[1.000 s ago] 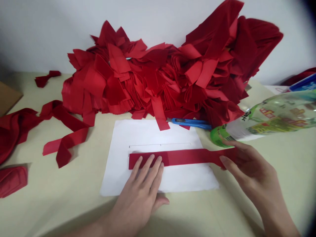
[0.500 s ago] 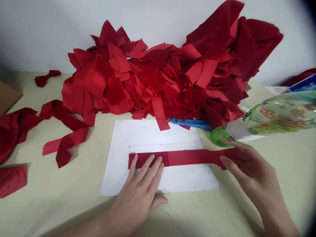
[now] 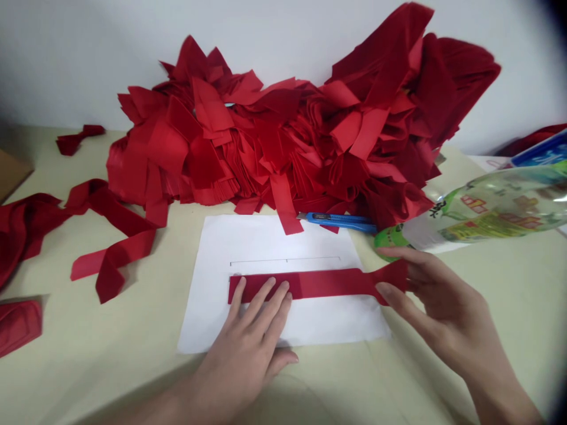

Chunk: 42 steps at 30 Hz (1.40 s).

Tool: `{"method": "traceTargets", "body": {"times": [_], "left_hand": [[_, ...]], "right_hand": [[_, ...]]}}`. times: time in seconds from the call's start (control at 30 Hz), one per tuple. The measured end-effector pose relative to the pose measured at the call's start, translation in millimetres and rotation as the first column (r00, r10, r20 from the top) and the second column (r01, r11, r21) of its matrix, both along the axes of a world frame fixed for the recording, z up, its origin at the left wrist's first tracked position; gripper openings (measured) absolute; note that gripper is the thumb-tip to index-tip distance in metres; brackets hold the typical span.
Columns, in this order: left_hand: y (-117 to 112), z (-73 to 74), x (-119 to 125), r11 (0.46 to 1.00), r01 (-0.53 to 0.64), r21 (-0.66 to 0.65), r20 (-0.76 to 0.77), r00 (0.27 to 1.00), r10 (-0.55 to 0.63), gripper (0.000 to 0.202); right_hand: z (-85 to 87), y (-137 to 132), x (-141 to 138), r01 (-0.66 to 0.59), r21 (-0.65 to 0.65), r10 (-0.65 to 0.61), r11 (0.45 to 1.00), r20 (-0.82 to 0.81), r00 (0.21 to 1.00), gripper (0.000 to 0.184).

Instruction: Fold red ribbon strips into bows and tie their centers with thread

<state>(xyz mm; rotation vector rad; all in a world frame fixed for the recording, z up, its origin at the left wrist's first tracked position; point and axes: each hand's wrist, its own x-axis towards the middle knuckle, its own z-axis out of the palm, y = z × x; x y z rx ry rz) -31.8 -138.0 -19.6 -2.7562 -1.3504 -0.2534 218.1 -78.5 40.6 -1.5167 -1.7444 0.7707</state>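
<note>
A red ribbon strip [image 3: 330, 283] lies across a white sheet of paper [image 3: 217, 236], just below a thin line with tick marks drawn on the sheet. My left hand [image 3: 254, 330] rests flat on the strip's left part, fingers spread. At the strip's right end, my right hand [image 3: 443, 313] holds the ribbon with the thumb in front and the fingers behind. There the ribbon twists and lifts off the paper. A blue box cutter [image 3: 341, 221] lies at the paper's top edge, its tip near a loose ribbon piece.
A large heap of red ribbon pieces [image 3: 266, 141] fills the back against the wall. More red ribbon [image 3: 128, 254] curls at the left. A green-labelled plastic bottle [image 3: 496, 206] lies on its side at the right. A cardboard box [image 3: 13, 174] corner shows at far left.
My right hand has moved a little left, and the ribbon end it holds now turns up more. My left hand stays on the strip. The whole view has shifted slightly.
</note>
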Motion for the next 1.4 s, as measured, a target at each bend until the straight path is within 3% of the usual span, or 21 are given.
{"method": "traceTargets", "body": {"times": [0.1,0.2,0.27,0.37,0.5,0.73,0.93,1.03,1.1,1.23,1.4], "left_hand": [[-0.3,0.8,0.2,1.000,-0.004,0.003,-0.002,1.000,0.004,0.060],[-0.1,0.5,0.3,1.000,-0.012,0.015,0.040,0.999,0.012,0.055],[0.5,-0.2,0.2,1.000,-0.010,0.029,0.072,0.997,0.008,0.053],[1.3,-0.7,0.0,0.999,-0.008,0.043,0.095,0.995,0.004,0.052],[1.3,1.0,0.1,0.999,-0.022,0.033,0.108,0.994,0.019,0.052],[-2.2,1.3,1.8,0.995,-0.083,-0.047,0.143,0.986,0.089,0.056],[-0.7,-0.8,0.7,0.999,-0.025,-0.037,0.085,0.996,0.028,0.056],[0.1,-0.2,0.6,0.999,-0.024,-0.032,0.090,0.996,0.027,0.056],[0.2,0.3,0.6,0.999,-0.025,-0.025,0.093,0.995,0.027,0.056],[0.4,0.4,0.7,0.999,-0.028,-0.019,0.079,0.996,0.030,0.054],[0.6,0.0,0.6,0.999,-0.019,-0.030,0.071,0.997,0.021,0.055]], "right_hand": [[3.4,4.3,-22.2,-0.239,-0.007,0.238,0.971,0.128,0.963,0.040],[-4.5,9.0,-40.0,-0.471,-0.081,0.477,0.878,0.223,0.850,0.056],[-13.2,10.6,-45.6,-0.533,-0.097,0.536,0.841,0.286,0.794,0.059],[-23.6,10.7,-47.5,-0.558,-0.039,0.530,0.829,0.374,0.761,0.037],[-26.6,10.2,-49.0,-0.555,0.035,0.494,0.831,0.413,0.765,0.017],[-28.8,10.6,-51.9,-0.584,0.053,0.512,0.810,0.422,0.748,0.023],[-24.1,12.2,-46.7,-0.586,0.045,0.532,0.809,0.368,0.763,0.022],[-11.4,18.9,-29.6,-0.452,0.072,0.410,0.889,0.317,0.855,0.016],[-5.7,24.5,-14.8,-0.332,0.022,0.306,0.943,0.330,0.893,0.013],[-11.2,32.5,5.3,-0.244,-0.160,0.290,0.956,0.418,0.861,0.016],[-22.2,34.3,6.3,-0.195,-0.198,0.267,0.961,0.464,0.844,0.017]]}}
